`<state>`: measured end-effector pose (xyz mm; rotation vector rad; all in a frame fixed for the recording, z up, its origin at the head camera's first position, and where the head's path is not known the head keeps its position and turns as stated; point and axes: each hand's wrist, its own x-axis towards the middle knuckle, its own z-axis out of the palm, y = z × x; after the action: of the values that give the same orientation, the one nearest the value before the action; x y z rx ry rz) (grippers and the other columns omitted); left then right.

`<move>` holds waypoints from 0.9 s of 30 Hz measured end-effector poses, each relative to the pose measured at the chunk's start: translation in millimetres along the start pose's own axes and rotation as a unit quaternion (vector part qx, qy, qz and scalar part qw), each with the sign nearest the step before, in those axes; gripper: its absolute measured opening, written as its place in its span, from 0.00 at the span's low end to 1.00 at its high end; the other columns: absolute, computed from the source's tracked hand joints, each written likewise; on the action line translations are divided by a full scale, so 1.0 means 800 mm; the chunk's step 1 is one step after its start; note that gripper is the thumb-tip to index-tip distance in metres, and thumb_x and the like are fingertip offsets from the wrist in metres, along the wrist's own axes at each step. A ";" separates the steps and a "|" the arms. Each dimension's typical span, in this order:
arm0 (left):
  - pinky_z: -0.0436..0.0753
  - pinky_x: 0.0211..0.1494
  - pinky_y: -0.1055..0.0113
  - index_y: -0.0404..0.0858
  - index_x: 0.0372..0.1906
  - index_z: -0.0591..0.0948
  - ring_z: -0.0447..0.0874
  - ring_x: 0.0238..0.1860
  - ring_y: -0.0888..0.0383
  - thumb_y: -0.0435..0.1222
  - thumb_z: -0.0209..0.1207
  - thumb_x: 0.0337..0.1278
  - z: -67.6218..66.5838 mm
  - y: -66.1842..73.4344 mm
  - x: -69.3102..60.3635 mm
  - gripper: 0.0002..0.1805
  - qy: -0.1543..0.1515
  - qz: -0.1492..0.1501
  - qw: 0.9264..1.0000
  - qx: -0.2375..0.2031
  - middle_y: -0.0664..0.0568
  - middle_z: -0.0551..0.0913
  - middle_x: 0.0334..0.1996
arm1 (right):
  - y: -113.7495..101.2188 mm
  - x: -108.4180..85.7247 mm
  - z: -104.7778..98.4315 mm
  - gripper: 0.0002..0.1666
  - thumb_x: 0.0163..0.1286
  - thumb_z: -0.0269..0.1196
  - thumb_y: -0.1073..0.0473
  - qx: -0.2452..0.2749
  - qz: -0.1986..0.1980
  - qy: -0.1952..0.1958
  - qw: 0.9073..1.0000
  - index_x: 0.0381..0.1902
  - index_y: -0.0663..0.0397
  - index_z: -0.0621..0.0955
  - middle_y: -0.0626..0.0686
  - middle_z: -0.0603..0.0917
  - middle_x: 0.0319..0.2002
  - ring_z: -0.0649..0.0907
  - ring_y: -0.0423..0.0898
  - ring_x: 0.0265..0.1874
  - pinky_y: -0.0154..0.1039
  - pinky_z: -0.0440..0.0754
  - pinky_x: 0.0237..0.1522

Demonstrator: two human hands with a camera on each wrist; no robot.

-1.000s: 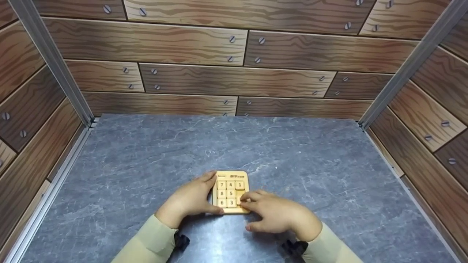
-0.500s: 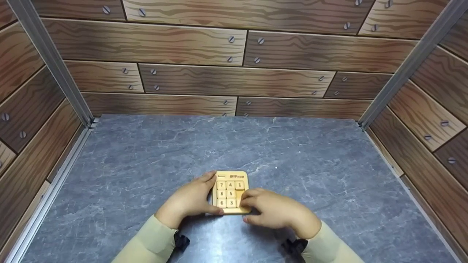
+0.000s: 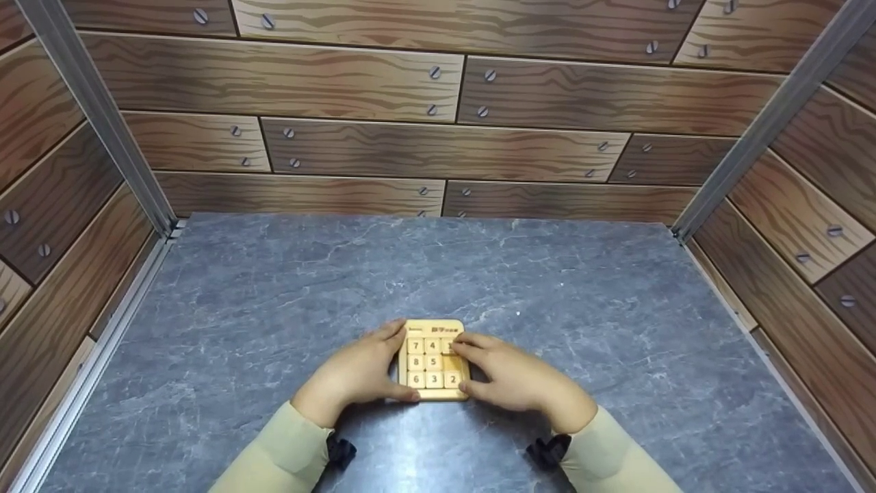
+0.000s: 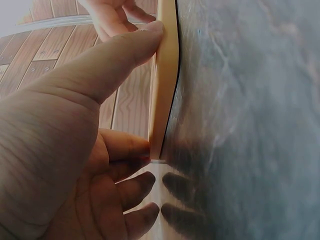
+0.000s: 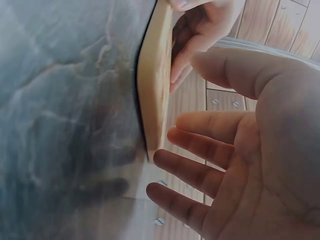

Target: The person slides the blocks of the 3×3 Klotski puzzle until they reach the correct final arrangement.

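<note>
A yellow sliding-number board lies flat on the grey table, its tiles reading 7, 4, 1, then 8, 5 and a gap, then 6, 3, 2. My left hand grips its left side, thumb at the bottom edge and fingers at the upper left corner; the left wrist view shows thumb and fingertips against the board. My right hand is over the right side, fingertips on the 1 tile, partly covering it, thumb near the lower right corner. In the right wrist view the right fingers are spread and nearly straight beside the board.
The marbled grey table surrounds the board. Wood-patterned panels stand behind and at both sides, with metal rails at the corners. A dark strap device shows at each wrist.
My right hand has moved up from the lower right tile to the 1 tile, its fingers less bent. The 2 tile has come into view. The left hand and board have stayed in place.
</note>
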<state>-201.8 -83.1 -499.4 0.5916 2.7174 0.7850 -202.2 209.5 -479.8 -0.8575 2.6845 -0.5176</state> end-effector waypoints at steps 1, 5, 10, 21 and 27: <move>0.67 0.93 0.39 0.33 0.90 0.63 0.63 0.90 0.34 0.60 0.84 0.52 0.000 0.000 0.000 0.68 -0.001 0.000 1.000 0.000 0.41 0.60 0.92 | 0.001 0.000 0.001 0.44 0.80 0.68 0.43 -0.003 0.002 -0.003 1.000 0.87 0.54 0.73 0.59 0.70 0.88 0.72 0.67 0.86 0.70 0.69 0.88; 0.67 0.93 0.38 0.33 0.90 0.63 0.63 0.90 0.34 0.60 0.84 0.52 0.000 -0.001 0.002 0.68 -0.001 0.002 1.000 0.000 0.41 0.60 0.92 | 0.003 0.002 0.002 0.44 0.80 0.67 0.43 -0.017 0.005 -0.010 1.000 0.87 0.52 0.72 0.56 0.69 0.89 0.70 0.66 0.87 0.71 0.67 0.89; 0.67 0.93 0.39 0.34 0.90 0.62 0.62 0.91 0.34 0.61 0.84 0.53 0.001 -0.004 0.003 0.68 -0.003 0.000 1.000 -0.001 0.42 0.59 0.92 | 0.001 0.001 0.001 0.43 0.80 0.68 0.44 -0.014 -0.001 -0.014 1.000 0.86 0.53 0.74 0.55 0.70 0.88 0.70 0.65 0.87 0.70 0.66 0.89; 0.67 0.93 0.37 0.33 0.90 0.63 0.63 0.90 0.33 0.61 0.84 0.52 0.002 -0.004 0.001 0.68 0.000 -0.003 1.000 -0.001 0.41 0.60 0.92 | -0.009 -0.008 -0.005 0.40 0.79 0.69 0.44 -0.029 -0.029 -0.043 0.998 0.81 0.56 0.79 0.55 0.76 0.84 0.76 0.62 0.84 0.67 0.73 0.87; 0.68 0.93 0.38 0.33 0.90 0.63 0.63 0.90 0.34 0.60 0.84 0.52 0.002 -0.003 0.002 0.69 0.001 -0.002 1.000 0.000 0.42 0.60 0.92 | -0.013 -0.011 -0.009 0.40 0.79 0.69 0.43 -0.032 -0.031 -0.048 0.998 0.80 0.58 0.79 0.55 0.77 0.83 0.77 0.62 0.83 0.66 0.74 0.86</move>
<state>-203.1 -83.6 -502.1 0.5847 2.7185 0.7856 -192.7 208.9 -467.7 -0.9609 2.6067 -0.3944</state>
